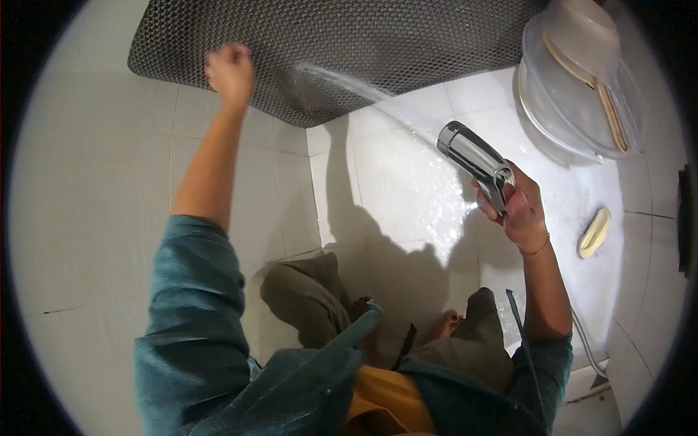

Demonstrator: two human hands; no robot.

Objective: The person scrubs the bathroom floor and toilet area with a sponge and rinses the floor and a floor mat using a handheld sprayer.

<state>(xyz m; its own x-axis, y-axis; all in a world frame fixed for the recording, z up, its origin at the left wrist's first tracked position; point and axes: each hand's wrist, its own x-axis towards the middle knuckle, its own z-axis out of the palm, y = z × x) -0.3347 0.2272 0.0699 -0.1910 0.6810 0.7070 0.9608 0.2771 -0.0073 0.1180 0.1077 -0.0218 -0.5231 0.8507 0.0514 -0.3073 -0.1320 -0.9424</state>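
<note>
My right hand is wrapped round the handle of a chrome shower head. Water jets from its nozzle up and left, striking the dark grey textured mat. The mat stands tilted across the top of the view, its lower corner near the tiled floor. My left hand is closed in a fist in front of the mat's left part; I cannot tell whether anything is inside its fingers. Spray and wet glare cover the floor tiles below the jet.
A clear plastic basin stands at the upper right, with a whitish tub and a long-handled tool on it. A yellow brush-like piece lies on the floor at right. A hose runs beside my right arm. Tiled walls border both sides.
</note>
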